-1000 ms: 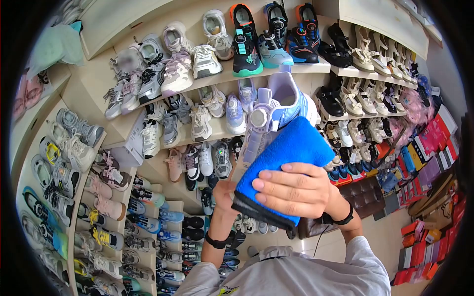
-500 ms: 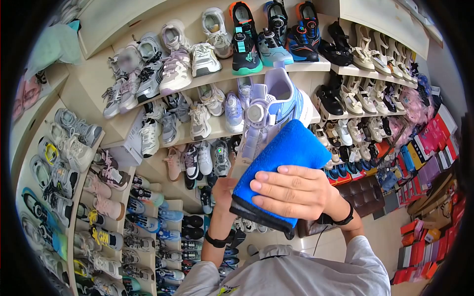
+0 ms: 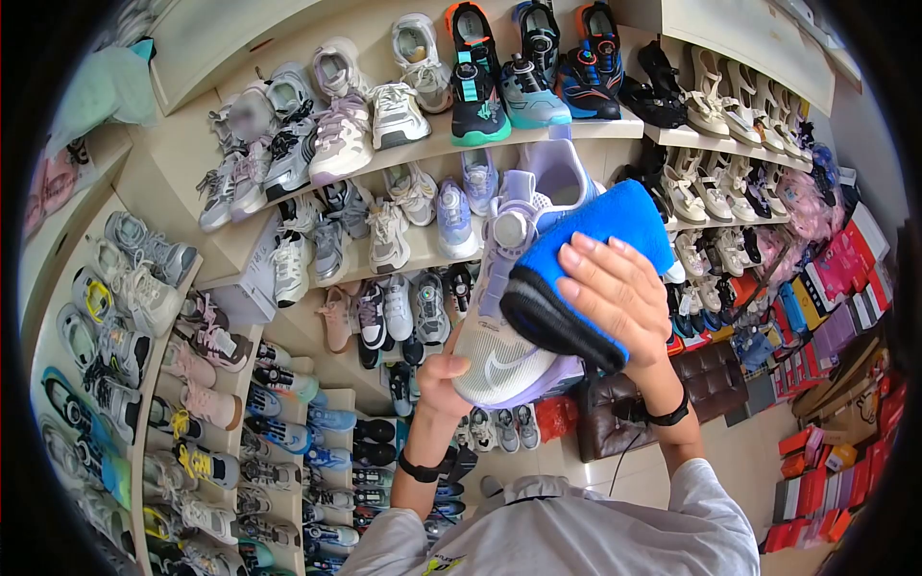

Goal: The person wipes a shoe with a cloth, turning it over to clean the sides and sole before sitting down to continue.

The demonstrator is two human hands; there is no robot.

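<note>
A white and lavender sneaker (image 3: 499, 350) with a round dial on its tongue is held up in front of me, its toe towards me. My left hand (image 3: 443, 382) grips it at the toe, thumb on the upper and the other fingers mostly hidden beneath. A folded blue cloth (image 3: 629, 216) with a black edge lies against the side of the sneaker, covering part of it. My right hand (image 3: 619, 302) presses on the cloth with its fingers laid over it; the thumb is out of sight.
Shelves (image 3: 403, 254) of sneakers face me, with more racks (image 3: 240, 403) of shoes on the left. Strap shoes (image 3: 711, 106) line the right shelves. A brown leather seat (image 3: 706, 389) stands below, and stacked shoe boxes (image 3: 816, 485) fill the right side.
My right hand and the cloth have moved up and to the right along the sneaker. The sneaker's toe, covered before, now shows. My left hand has stayed about in place.
</note>
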